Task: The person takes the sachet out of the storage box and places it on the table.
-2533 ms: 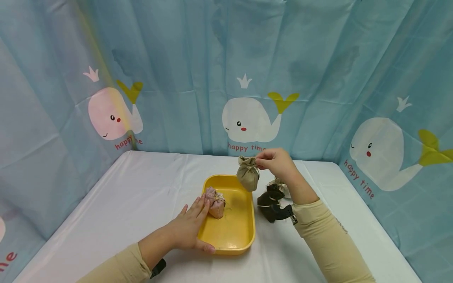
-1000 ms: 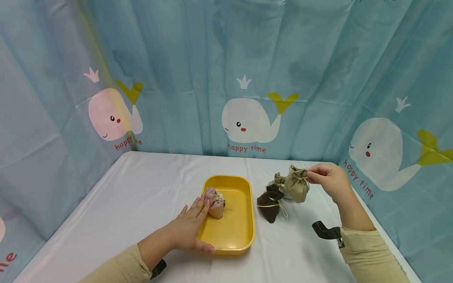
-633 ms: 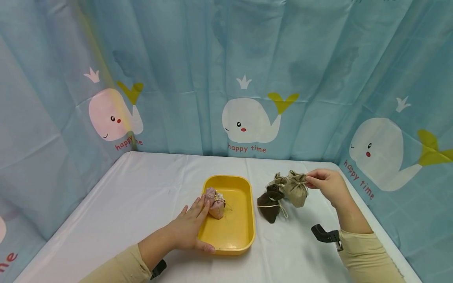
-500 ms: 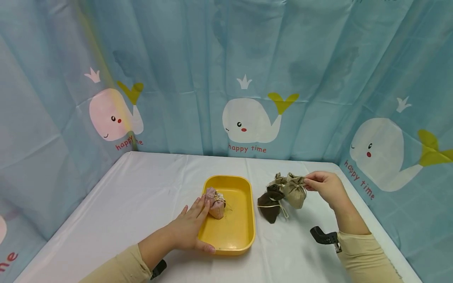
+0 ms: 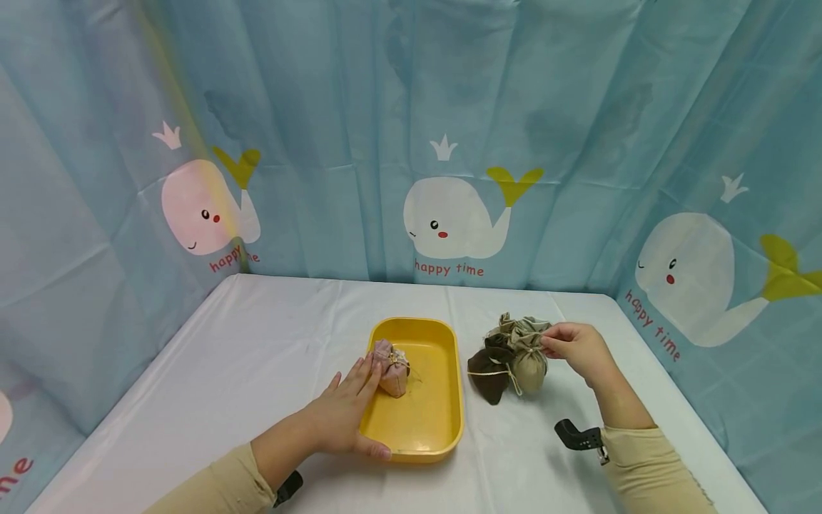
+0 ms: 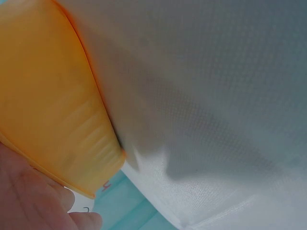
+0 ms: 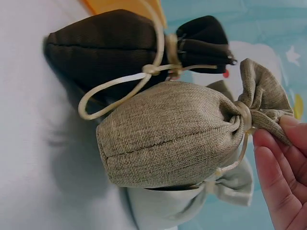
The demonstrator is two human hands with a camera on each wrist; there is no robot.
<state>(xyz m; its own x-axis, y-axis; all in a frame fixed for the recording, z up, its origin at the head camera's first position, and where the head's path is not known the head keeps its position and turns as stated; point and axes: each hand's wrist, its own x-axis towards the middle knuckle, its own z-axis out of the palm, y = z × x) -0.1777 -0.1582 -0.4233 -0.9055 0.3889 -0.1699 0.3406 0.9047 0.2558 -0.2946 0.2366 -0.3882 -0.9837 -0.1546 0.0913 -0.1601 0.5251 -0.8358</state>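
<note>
My right hand [image 5: 581,350] pinches the gathered neck of a beige drawstring pouch [image 5: 530,373]. This pouch hangs beside a dark brown drawstring pouch [image 5: 489,377] with a pale cord, right of the yellow tray [image 5: 420,432]. In the right wrist view a whitish pouch [image 7: 168,206] shows partly behind the held beige pouch [image 7: 168,136]. My left hand [image 5: 340,417] lies with straight fingers on the tray's left side, its thumb at the near rim. Inside the tray, by those fingertips, sits a pinkish pouch [image 5: 393,380], partly hidden.
Another beige pouch [image 5: 506,325] stands behind the dark one, mostly covered. A white cloth [image 5: 270,343] covers the table. Blue curtains [image 5: 347,143] with whale prints enclose its back and sides.
My right hand carried the beige pouch from above the tray's right edge to the pouches on the right, then lowered it and moved slightly left and nearer. My left hand stayed still.
</note>
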